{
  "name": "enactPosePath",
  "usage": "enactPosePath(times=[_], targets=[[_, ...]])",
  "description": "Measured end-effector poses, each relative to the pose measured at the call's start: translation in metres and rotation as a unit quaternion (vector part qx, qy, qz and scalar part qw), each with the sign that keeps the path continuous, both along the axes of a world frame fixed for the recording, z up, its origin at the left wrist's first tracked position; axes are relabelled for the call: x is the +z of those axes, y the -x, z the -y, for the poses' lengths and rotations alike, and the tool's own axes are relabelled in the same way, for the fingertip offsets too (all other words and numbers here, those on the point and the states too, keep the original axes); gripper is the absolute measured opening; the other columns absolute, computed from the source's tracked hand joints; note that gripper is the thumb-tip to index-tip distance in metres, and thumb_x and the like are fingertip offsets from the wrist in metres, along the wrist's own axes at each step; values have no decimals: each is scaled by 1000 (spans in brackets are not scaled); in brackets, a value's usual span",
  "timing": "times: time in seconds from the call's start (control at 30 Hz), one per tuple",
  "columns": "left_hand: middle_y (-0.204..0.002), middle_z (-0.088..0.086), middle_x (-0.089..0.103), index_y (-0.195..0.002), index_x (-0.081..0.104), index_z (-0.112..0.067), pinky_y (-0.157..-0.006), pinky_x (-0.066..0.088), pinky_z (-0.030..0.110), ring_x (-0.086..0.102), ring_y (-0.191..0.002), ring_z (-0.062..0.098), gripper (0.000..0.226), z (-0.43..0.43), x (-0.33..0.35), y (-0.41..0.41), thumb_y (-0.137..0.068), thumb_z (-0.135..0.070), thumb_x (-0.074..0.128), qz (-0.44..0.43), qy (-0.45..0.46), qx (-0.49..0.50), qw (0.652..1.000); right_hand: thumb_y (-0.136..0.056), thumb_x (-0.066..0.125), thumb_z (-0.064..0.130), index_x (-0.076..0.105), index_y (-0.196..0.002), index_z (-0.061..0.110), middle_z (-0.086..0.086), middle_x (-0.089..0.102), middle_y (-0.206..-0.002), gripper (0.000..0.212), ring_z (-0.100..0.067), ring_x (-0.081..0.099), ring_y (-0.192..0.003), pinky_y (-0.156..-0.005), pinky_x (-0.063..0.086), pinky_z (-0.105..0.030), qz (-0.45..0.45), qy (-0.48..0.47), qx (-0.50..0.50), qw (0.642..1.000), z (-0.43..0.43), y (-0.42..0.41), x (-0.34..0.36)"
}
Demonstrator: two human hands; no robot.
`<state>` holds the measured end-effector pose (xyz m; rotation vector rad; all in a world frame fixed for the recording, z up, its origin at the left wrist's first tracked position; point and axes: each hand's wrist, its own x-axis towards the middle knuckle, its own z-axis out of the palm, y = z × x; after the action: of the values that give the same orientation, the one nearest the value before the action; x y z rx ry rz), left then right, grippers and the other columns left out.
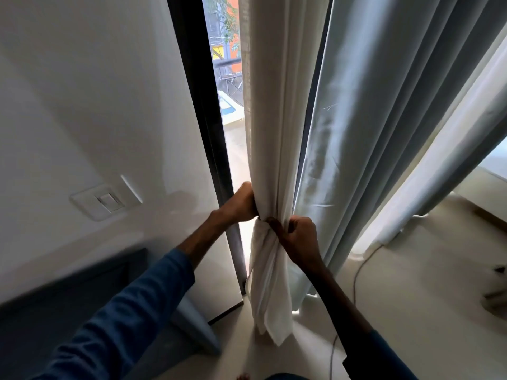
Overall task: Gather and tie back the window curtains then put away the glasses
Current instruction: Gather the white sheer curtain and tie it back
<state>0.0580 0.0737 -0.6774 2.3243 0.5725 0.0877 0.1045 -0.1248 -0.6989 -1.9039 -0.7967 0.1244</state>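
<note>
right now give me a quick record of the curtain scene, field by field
white curtain: gathered into one bunch, pinched in at the hands, loose tail hanging below
left hand: closed grip on the bunch from the window side
right hand: fist closed on fabric at the pinched point
grey curtain: hangs loose to the right, not held
window: strip of glass showing left of the bunch
wall switch: on the left wall
cable: on the floor at right
glasses: not in view

I see white wall (82,105) at left with wall switch (105,201). Dark window frame (197,105) beside it, daylight through glass. Pale floor (411,297) at right, thin cable (356,272) trailing across.
</note>
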Motion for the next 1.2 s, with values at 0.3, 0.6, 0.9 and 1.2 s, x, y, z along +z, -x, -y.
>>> enactPosePath(times=[0.3, 0.6, 0.9, 1.2], targets=[[-103, 11, 66, -110, 63, 3, -81, 58, 23, 66, -93, 19, 30, 34, 30, 24, -82, 11, 67, 16, 77, -124, 989, -81, 84, 38, 54, -57, 19, 16, 48, -42, 43, -1, 36, -41, -46, 32, -20, -134, -67, -21, 988, 8, -5, -9], [-96, -2, 71, -106, 68, -19, -79, 61, 40, 70, -92, 14, 45, 66, 26, 27, -71, -43, 84, 139, 140, -15, 980, -77, 88, 31, 61, -116, 23, -7, 77, -78, 48, -14, 76, -80, -73, 61, -27, -220, -77, 23, 972, 6, -9, -3], [-108, 4, 68, -116, 62, -22, -84, 59, 45, 67, -100, 22, 42, 50, 27, 23, -81, -40, 77, 113, 172, -13, 979, -84, 73, 9, 65, -128, 4, -21, 71, -115, 46, -29, 70, -104, -92, 60, -37, -490, -243, 105, 830, 32, -39, 5], [-86, 3, 64, -94, 60, -25, -75, 59, 46, 68, -86, 30, 17, 46, 25, 18, -86, -32, 73, 134, 133, 26, 982, -74, 82, 14, 60, -136, 21, -12, 63, -107, 66, -24, 72, -100, -83, 61, -35, -470, -261, 55, 841, 56, -41, 7]])
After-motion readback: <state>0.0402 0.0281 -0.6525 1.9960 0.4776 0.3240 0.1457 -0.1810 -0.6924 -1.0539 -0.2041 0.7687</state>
